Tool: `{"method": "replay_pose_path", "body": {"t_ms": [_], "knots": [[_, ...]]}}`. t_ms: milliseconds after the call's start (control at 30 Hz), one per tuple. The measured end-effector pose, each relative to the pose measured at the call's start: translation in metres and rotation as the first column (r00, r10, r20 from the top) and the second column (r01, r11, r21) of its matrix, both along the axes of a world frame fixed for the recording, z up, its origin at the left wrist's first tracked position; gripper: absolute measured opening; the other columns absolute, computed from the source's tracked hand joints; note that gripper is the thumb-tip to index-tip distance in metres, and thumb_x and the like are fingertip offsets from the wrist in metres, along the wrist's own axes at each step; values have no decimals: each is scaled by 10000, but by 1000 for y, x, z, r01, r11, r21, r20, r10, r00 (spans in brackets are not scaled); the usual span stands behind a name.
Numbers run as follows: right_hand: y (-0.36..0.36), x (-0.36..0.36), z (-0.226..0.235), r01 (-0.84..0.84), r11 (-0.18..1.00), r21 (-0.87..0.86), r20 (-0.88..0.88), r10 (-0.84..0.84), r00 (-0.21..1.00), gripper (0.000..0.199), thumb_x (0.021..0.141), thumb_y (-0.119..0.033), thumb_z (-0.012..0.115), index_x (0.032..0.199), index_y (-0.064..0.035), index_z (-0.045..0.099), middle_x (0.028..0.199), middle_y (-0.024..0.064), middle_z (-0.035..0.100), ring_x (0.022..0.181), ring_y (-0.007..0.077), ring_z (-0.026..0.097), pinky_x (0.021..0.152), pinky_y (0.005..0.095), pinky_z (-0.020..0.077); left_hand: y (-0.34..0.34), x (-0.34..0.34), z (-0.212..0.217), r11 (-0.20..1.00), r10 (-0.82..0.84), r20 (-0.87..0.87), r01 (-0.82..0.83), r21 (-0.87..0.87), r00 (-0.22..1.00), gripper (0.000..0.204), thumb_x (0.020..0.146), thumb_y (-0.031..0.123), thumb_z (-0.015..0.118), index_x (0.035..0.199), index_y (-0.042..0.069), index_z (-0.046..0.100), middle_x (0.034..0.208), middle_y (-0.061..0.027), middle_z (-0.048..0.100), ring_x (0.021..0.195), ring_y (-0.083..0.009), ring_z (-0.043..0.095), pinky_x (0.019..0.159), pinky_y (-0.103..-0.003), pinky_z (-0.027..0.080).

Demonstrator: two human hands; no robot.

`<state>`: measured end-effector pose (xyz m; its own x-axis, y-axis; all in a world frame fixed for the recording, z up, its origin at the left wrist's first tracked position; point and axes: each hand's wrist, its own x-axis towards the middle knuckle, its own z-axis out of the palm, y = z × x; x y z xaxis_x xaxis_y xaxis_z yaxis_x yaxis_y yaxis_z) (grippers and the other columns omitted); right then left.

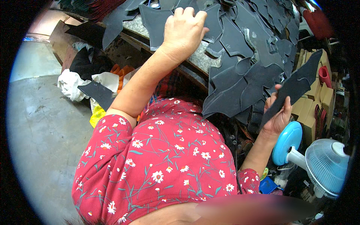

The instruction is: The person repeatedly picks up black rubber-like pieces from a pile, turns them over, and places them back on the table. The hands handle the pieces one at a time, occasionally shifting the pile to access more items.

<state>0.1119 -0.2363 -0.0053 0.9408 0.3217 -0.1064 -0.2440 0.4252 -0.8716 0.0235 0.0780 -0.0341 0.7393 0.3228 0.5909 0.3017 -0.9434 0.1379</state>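
Note:
My left hand [184,32] is over the table's far part, its fingers curled down and closed. Whatever they may hold is hidden beneath the knuckles. A dark grey flat cut piece [155,28] lies just to its left, and more overlap to its right. At the right, my right hand [278,114] grips a long dark cut piece [293,89], raised and tilted beside the table edge. Close to it, a stack of curved dark cut pieces [240,84] overhangs the near edge of the table.
Speckled grey tabletop [204,58] shows between the pieces. Right of me are cardboard boxes [309,112] and a blue-and-white fan [325,165]. On the left, white cloth [72,85] and a dark scrap [96,93] lie above the grey floor [45,150].

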Motion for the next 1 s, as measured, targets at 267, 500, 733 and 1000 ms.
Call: {"method": "replay_pose_path", "body": {"t_ms": [267, 500, 733, 1000], "knots": [[2, 1, -3, 83, 984, -158, 162, -57, 985, 417, 898, -62, 611, 1300, -45, 500, 1205, 91, 618, 1091, 242, 613, 947, 401, 504, 4, 3, -3, 996, 80, -58, -82, -30, 995, 394, 753, 209, 745, 1124, 148, 628, 980, -80, 593, 945, -286, 577, 759, -392, 506], [-2, 0, 1, 150, 980, -128, 78, -141, 987, 462, 886, -35, 612, 1326, -67, 473, 1248, 92, 585, 1100, 241, 599, 932, 404, 515, -9, 23, 11, 996, -79, 80, 76, 38, 994, 360, 728, 164, 740, 1071, 133, 636, 1072, -42, 603, 1028, -263, 537, 824, -380, 459], [-4, -8, -4, 138, 986, -96, 78, -131, 988, 462, 881, -32, 617, 1319, -74, 479, 1232, 80, 597, 1086, 229, 605, 939, 396, 506, -32, 59, 9, 937, -348, -67, 347, -34, 935, 276, 753, 191, 709, 995, 75, 645, 978, -76, 605, 983, -289, 542, 795, -391, 473], [-7, -12, -11, 96, 992, -87, 27, -94, 995, 435, 892, -42, 605, 1310, -73, 488, 1235, 87, 593, 1098, 229, 597, 954, 397, 494, -21, 126, 6, 930, -346, -29, 347, 125, 938, 259, 836, 154, 563, 1080, 120, 645, 1072, -61, 619, 1063, -267, 547, 794, -451, 447]]}}
